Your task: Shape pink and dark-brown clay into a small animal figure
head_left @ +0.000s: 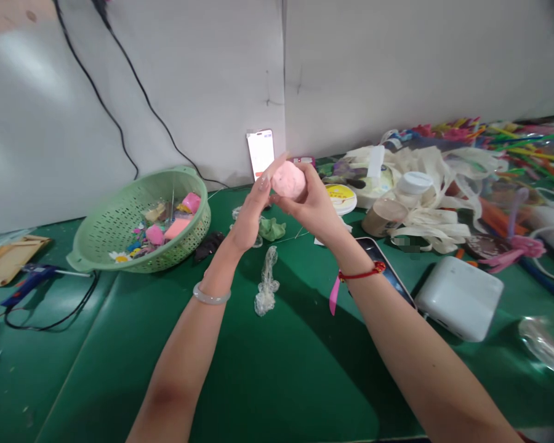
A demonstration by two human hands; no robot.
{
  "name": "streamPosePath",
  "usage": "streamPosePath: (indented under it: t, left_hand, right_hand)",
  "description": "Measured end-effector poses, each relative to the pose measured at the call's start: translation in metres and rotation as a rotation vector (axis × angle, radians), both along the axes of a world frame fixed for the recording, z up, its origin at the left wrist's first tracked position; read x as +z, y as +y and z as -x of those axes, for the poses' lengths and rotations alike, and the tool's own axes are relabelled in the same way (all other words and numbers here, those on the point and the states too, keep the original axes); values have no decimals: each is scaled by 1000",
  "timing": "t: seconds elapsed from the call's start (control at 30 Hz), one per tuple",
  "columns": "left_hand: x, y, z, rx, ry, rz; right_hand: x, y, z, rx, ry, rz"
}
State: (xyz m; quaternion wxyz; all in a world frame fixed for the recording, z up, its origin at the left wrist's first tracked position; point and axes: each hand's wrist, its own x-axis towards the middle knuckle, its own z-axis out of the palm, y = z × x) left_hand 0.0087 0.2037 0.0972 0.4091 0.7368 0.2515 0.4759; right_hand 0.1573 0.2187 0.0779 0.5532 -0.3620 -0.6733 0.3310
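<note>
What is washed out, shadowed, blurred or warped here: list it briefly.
In the head view the phone screen is blown out to near white; in the head view soft shadows fall on the green mat below the left hand and right hand; in the head view the pink ball is fairly sharp, while the coloured sticks at the right edge smear and bend.

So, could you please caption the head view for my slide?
Right hand holds a pink ball, left hand touching it, above the green table.
</note>
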Motion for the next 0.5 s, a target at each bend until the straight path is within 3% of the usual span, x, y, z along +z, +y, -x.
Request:
streamPosePath:
  t: [0.27, 0.5]
  left_hand:
    - [-5, 1, 8, 136, 160, -104]
    - [8, -10, 7, 239, 311, -266]
  right_hand:
    - [10, -8, 2, 32, 146, 64]
    - [9, -8, 3, 14, 142, 68]
